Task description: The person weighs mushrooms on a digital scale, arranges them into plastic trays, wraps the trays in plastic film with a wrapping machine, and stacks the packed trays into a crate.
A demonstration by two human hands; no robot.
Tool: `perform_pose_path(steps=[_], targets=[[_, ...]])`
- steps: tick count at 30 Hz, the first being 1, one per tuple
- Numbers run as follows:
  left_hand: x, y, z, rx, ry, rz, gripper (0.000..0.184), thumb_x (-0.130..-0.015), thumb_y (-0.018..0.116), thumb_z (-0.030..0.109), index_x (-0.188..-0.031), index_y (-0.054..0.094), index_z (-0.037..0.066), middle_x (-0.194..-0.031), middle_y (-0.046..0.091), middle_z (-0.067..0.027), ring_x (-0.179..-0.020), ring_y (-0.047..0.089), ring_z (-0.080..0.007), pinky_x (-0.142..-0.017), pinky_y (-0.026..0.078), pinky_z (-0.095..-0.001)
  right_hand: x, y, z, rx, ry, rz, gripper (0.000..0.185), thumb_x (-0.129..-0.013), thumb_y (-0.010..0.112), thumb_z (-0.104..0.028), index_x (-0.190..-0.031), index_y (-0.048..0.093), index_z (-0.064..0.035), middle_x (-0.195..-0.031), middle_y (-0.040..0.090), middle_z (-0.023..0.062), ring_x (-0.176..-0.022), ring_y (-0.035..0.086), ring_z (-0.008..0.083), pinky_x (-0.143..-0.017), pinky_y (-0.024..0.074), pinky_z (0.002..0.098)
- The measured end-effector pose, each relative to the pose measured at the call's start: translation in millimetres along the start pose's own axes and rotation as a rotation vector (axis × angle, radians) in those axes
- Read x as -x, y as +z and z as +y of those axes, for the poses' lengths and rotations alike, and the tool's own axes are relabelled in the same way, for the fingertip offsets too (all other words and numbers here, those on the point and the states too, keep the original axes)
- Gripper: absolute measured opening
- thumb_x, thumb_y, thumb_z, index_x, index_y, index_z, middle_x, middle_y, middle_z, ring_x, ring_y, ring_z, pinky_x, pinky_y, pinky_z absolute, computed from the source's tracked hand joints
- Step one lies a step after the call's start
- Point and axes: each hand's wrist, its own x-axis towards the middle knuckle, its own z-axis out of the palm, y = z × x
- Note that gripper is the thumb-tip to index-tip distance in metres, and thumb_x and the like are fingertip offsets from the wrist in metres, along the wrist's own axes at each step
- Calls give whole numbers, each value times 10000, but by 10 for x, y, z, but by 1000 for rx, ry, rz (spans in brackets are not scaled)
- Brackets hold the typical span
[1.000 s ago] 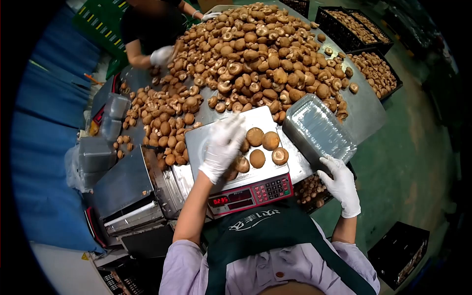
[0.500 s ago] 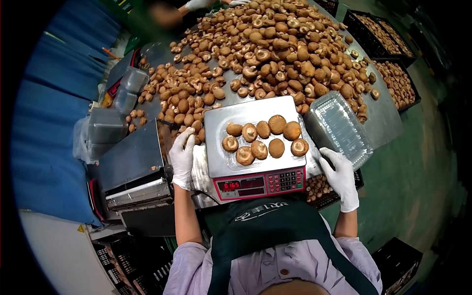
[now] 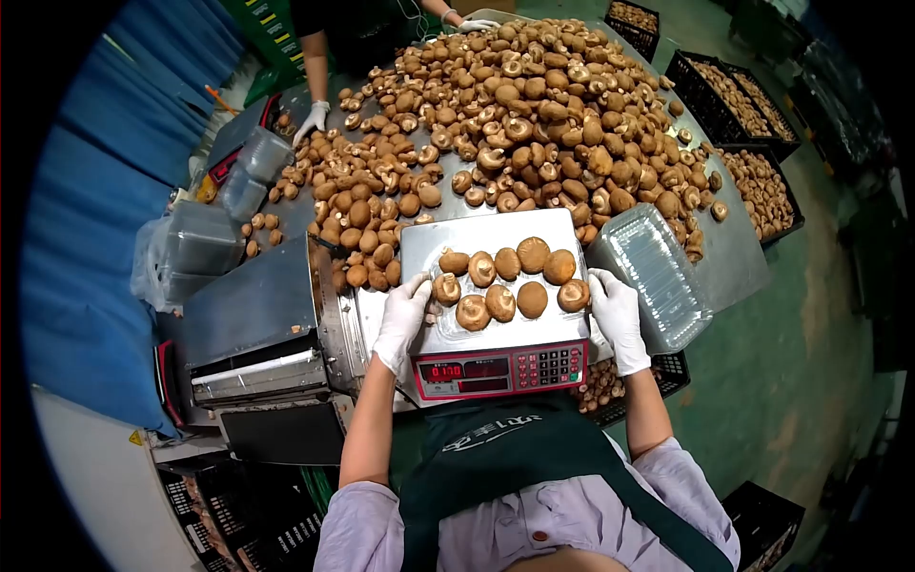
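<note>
A clear plastic tray (image 3: 448, 329) lies on the steel pan of the digital scale (image 3: 419, 238), holding two rows of brown mushrooms (image 3: 532, 299). Its outline is faint against the metal. My left hand (image 3: 402, 319), in a white glove, closes at the left end of the tray, thumb and fingers by its edge. At the opposite end, my gloved right hand (image 3: 618, 319) has its fingertips closed on the rim, beside the rightmost mushrooms. Red digits glow on the scale's display (image 3: 444, 372), too blurred to read surely.
A large heap of mushrooms (image 3: 534, 105) covers the steel table beyond. Stacked clear trays (image 3: 658, 276) stand right of the scale, a flat-topped machine (image 3: 253, 305) left. A co-worker's gloved hand (image 3: 313, 122) touches the heap's left side. Mushroom crates (image 3: 762, 191) sit at right.
Both my hands have moved inward to the ends of the tray on the scale. The displayed number has changed. The co-worker's arm now reaches the mushrooms at left.
</note>
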Motion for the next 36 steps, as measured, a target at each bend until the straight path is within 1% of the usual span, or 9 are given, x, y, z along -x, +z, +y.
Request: perform_pose_path(steps=[5,8,11,14,15,19,26,28,36], targets=[[-76,12,-7,70,-26,-4,242,-931,522,102,-1134,593,-10,-695,610,-44,-508,565,-87,-432,441,-207,-179,116,192,-76,-42,26,308,-885,571,-297,-930,660,-5,-732,637,211,-707,648,329,-653,487,360],[-121,-50,-7,6,-4,16,209,-920,542,93,-1087,608,-13,-682,589,-18,-497,546,-76,-428,437,-211,-188,123,155,-265,65,-95,296,-868,608,-266,-801,623,22,-603,571,127,-549,533,151,-569,438,324],[-188,-216,-8,-55,63,17,198,-907,563,87,-1070,617,-11,-666,562,7,-475,513,-67,-421,429,-218,-160,133,42,-226,46,-107,287,-863,614,-245,-772,612,27,-579,570,103,-540,523,125,-550,432,305],[-104,-463,197,-179,217,75,179,-889,590,101,-1044,648,33,-682,566,6,-525,519,-55,-470,431,-224,-176,159,-193,-359,49,-151,292,-862,617,-235,-744,607,31,-559,567,52,-518,510,81,-507,414,268],[-313,-650,-44,-257,420,110,194,-883,587,114,-1053,657,51,-716,602,-21,-545,538,-57,-483,437,-227,-155,137,-394,-390,77,-177,303,-866,611,-243,-739,611,33,-557,566,59,-531,522,77,-516,424,270],[-96,-1308,319,-183,228,154,219,-885,557,111,-1069,650,37,-739,638,-44,-532,551,-62,-466,449,-230,-76,345,-1175,-348,-7,-227,272,-889,597,-229,-743,595,1,-592,552,7,-517,526,62,-482,401,212],[117,-3007,142,-123,167,224,206,-919,510,75,-1071,629,4,-691,592,-14,-482,508,-54,-397,405,-192,187,1539,-2313,-269,-187,-379,313,-894,583,-284,-794,630,8,-667,616,62,-570,576,100,-540,468,258],[124,-3480,5,-170,140,250,209,-922,493,70,-1061,625,-13,-704,603,-27,-478,517,-58,-395,404,-191,266,1933,-2627,-114,-304,-337,346,-860,559,-339,-792,642,-10,-733,637,191,-711,635,332,-696,492,404],[191,-4661,-378,-319,171,326,235,-893,494,122,-1030,658,25,-716,650,-64,-490,573,-99,-432,454,-240,739,2936,-3449,158,-399,-264,376,-876,505,-359,-849,671,-23,-816,648,225,-809,631,397,-740,492,465]])
